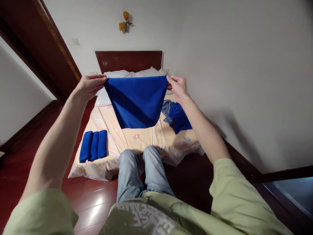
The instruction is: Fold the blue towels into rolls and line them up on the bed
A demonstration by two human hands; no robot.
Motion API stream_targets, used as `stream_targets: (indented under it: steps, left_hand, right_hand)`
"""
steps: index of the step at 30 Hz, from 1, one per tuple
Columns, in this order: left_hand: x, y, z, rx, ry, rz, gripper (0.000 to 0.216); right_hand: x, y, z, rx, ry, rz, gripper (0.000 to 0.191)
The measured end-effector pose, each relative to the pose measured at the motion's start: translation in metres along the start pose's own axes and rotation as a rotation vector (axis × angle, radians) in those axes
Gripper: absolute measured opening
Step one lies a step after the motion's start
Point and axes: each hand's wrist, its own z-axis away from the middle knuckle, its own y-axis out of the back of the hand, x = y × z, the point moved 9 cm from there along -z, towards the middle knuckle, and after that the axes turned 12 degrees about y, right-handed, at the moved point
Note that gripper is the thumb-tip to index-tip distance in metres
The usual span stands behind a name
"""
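Note:
I hold a blue cloth [136, 101] stretched out in the air above a bed [137, 138]. My left hand [90, 85] pinches its upper left corner. My right hand [178, 86] pinches its upper right corner. The cloth hangs down between them with its lower edge narrower than the top. Three folded blue cloths [94, 146] lie side by side on the bed's near left part. A loose heap of blue cloths [178, 116] lies on the bed's right side, below my right forearm.
The bed has a pale yellow cover, a white pillow [127, 74] and a dark wooden headboard [128, 60]. My knees in jeans [140, 169] touch the bed's near edge. Red wooden floor lies to the left, a white wall to the right.

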Motion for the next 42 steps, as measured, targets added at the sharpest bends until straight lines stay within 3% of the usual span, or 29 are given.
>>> stream_targets:
  steps: [6,11,14,18,23,29,32,36,39,42]
  left_hand:
    - [-0.001,0.011,0.016,0.04,-0.119,-0.12,0.026]
    - [-0.005,0.019,0.036,-0.044,-0.169,-0.251,0.042]
    - [-0.011,0.026,0.048,-0.057,-0.171,-0.334,0.046]
    - [-0.033,0.039,0.049,-0.001,-0.086,-0.474,0.045]
    - [-0.089,0.042,0.024,-0.052,0.116,-0.441,0.031]
    - [-0.168,0.029,-0.049,-0.097,0.194,-0.15,0.041]
    - [-0.173,0.023,-0.094,-0.075,0.098,-0.112,0.046]
    - [-0.137,0.016,-0.132,-0.046,-0.204,-0.209,0.053]
    - [-0.127,0.016,-0.127,-0.021,-0.389,-0.241,0.058]
    - [-0.171,0.02,-0.102,0.057,-0.419,-0.327,0.056]
  right_hand:
    - [-0.007,0.008,0.014,-0.079,0.003,0.018,0.051]
    - [-0.005,0.016,0.028,-0.183,-0.065,0.063,0.053]
    - [0.006,0.021,0.036,-0.207,-0.103,0.042,0.055]
    - [0.021,0.018,0.055,-0.213,-0.229,-0.019,0.04]
    - [0.063,-0.003,0.081,-0.285,-0.5,-0.039,0.023]
    - [0.17,-0.037,0.081,-0.337,-0.559,0.021,0.035]
    - [0.203,-0.05,0.058,-0.294,-0.481,0.032,0.04]
    - [0.2,-0.059,0.018,-0.245,-0.254,0.003,0.044]
    - [0.202,-0.055,0.018,-0.221,-0.182,-0.004,0.045]
    - [0.233,-0.048,0.067,-0.205,-0.251,-0.006,0.05]
